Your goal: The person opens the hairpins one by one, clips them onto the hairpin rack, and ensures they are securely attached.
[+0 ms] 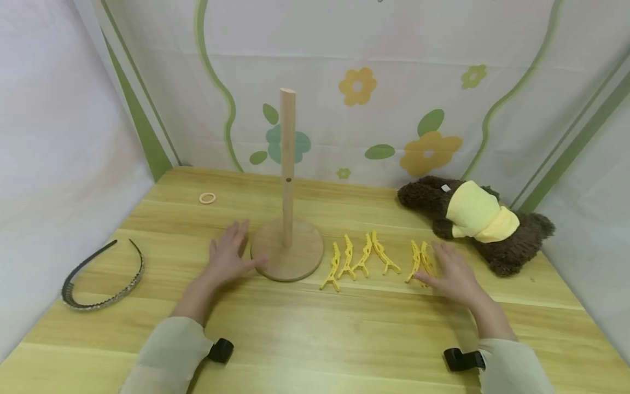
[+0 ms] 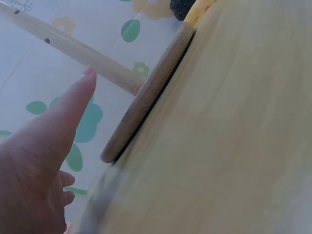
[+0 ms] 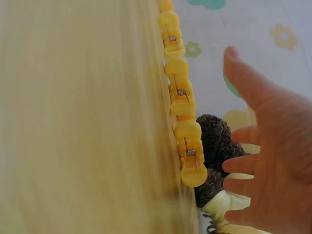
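Observation:
A wooden stand has an upright post (image 1: 287,131) on a round base (image 1: 297,265). Beside the base's left edge is my left hand (image 1: 227,257), fingers spread and thumb reaching toward the rim; whether it touches is unclear. The left wrist view shows that thumb (image 2: 73,112) extended, with nothing held. Several yellow spring hair clips (image 1: 348,257) lie in a row right of the base, with a close pair (image 1: 415,261) farther right. My right hand (image 1: 456,276) is just right of that pair, its thumb stretched out near them. In the right wrist view its fingers (image 3: 241,164) hold nothing.
A brown plush toy (image 1: 521,241) in a yellow shirt (image 1: 474,208) lies at the back right. At the left is a dark headband (image 1: 105,301) with a decorated band. A small pale ring (image 1: 207,198) lies at the back left. A patterned curtain (image 1: 315,65) hangs behind the table.

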`<state>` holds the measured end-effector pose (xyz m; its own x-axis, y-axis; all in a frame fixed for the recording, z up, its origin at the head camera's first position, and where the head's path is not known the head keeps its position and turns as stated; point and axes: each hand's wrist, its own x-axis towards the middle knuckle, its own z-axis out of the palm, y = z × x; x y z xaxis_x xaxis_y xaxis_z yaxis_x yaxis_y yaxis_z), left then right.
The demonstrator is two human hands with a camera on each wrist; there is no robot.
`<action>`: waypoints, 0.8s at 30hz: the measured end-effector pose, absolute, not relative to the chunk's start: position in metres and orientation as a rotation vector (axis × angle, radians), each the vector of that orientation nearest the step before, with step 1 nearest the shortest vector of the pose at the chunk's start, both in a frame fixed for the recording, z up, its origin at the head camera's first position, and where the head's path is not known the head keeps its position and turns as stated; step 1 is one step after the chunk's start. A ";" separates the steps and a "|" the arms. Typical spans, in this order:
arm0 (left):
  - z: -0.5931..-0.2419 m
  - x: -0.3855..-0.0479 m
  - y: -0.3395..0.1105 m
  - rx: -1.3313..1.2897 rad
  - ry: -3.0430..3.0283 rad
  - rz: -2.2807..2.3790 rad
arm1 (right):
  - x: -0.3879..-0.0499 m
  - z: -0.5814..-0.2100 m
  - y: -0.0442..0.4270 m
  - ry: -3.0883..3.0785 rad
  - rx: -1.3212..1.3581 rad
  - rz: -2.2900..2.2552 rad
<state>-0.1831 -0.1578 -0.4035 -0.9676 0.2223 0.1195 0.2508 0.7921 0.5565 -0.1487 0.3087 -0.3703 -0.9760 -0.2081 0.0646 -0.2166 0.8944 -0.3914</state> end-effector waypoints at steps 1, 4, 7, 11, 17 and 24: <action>-0.407 -0.183 -0.157 -0.395 -2.937 -0.904 | -0.148 -0.373 0.310 -3.043 0.338 0.641; -0.412 -0.183 -0.155 -0.426 -2.963 -0.849 | -0.147 -0.384 0.316 -3.051 0.324 0.722; -0.414 -0.183 -0.153 -0.453 -2.977 -0.791 | -0.146 -0.393 0.321 -3.056 0.306 0.813; -0.416 -0.181 -0.151 -0.483 -3.000 -0.697 | -0.144 -0.398 0.328 -3.037 0.285 0.959; -0.419 -0.179 -0.149 -0.502 -3.023 -0.608 | -0.142 -0.400 0.334 -3.029 0.277 0.991; -0.421 -0.180 -0.151 -0.504 -3.016 -0.607 | -0.141 -0.404 0.339 -2.990 0.284 1.066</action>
<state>-0.1801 -0.1511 -0.4209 -0.9474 0.3083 0.0863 0.3177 0.8718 0.3730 -0.1408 0.3386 -0.4036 -0.9831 -0.1821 0.0169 -0.1517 0.7604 -0.6315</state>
